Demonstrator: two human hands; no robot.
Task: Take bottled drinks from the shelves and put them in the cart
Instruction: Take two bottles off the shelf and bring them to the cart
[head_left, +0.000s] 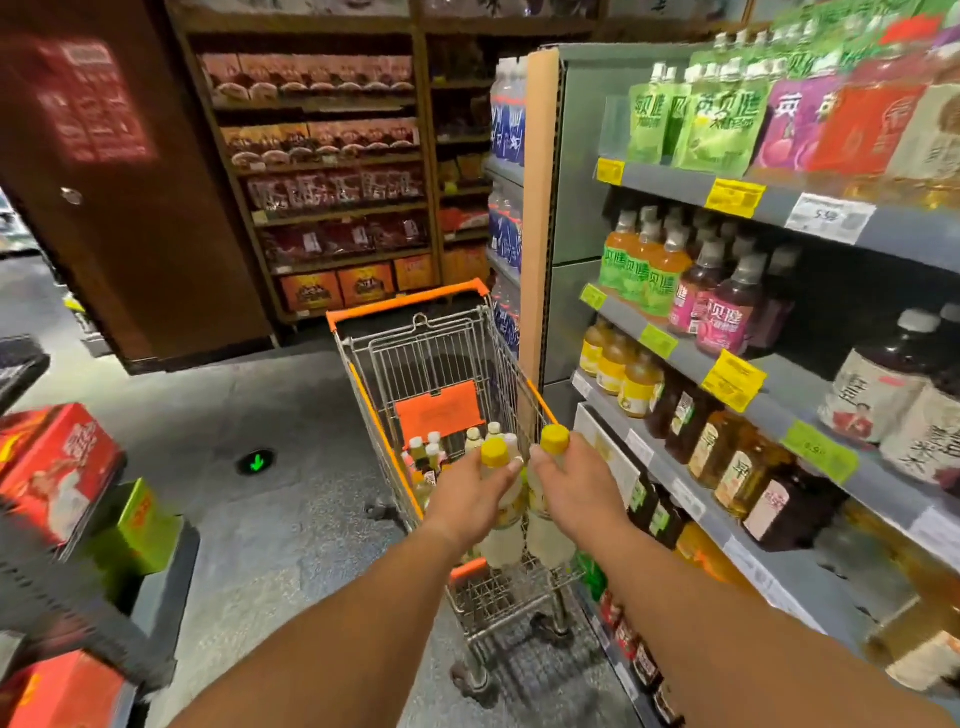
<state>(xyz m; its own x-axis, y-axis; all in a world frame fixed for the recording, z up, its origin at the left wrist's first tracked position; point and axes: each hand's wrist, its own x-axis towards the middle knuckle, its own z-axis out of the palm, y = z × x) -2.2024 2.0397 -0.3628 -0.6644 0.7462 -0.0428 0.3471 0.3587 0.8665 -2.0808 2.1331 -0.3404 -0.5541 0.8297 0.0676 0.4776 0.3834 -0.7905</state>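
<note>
Here we have a yellow-capped bottle in each hand, both held above the shopping cart (358, 384) that stands just beside the drinks shelf (810, 410). Our left hand (470, 501) wraps its fingers around the upper body of the left bottle (500, 535); our right hand (574, 488) does the same with the right bottle (545, 535). The two bottles almost touch. They look like full plastic bottles of pale drink, so we judge them fairly heavy, stiff enough to squeeze firmly, and possibly slick on the label. Gripping below the shoulder seems safest. Other bottles (431, 449) already stand in the cart's basket.
</note>
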